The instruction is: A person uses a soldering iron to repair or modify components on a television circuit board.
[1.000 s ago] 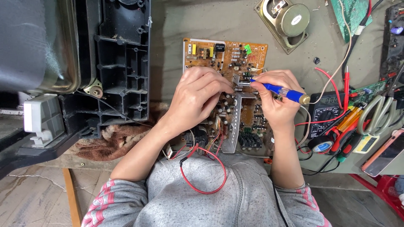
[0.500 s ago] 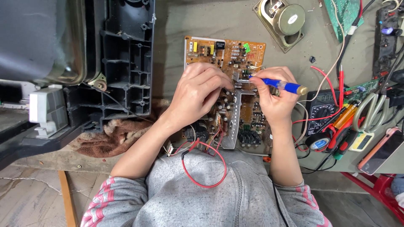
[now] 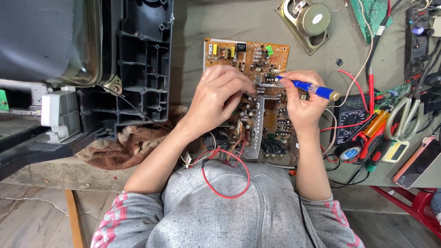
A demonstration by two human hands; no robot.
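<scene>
From my remote view the circuit board (image 3: 257,92) lies on the grey table (image 3: 220,23), its near edge reaching the table's front edge just above my grey-hooded chest. To the left the open black television shell (image 3: 138,69) stands close by, with a brown rag (image 3: 128,144) under its corner, so room on that side is narrow; above the board the table surface is bare up to a round speaker (image 3: 310,20). To the right the space is crowded: a black multimeter (image 3: 351,119), a roll of dark tape (image 3: 349,154), orange-handled tools (image 3: 379,124), scissors (image 3: 406,115) and a phone (image 3: 418,160) near the table's right front edge. The board is a tan-orange rectangle, long axis running away from me, packed with small parts, a yellow block and a green piece near its far edge, a grey metal strip down its middle. A red wire (image 3: 229,183) loops off its near edge over my chest. My left hand (image 3: 218,98) rests palm down on the board's left half, fingers curled and bunched at the metal strip; I cannot tell whether they pinch anything. My right hand (image 3: 301,98) is closed around a blue-handled screwdriver (image 3: 308,87), which lies almost level, its brass-coloured end pointing right and slightly toward me, its tip pointing left onto the board's upper middle, just beside my left fingertips.
</scene>
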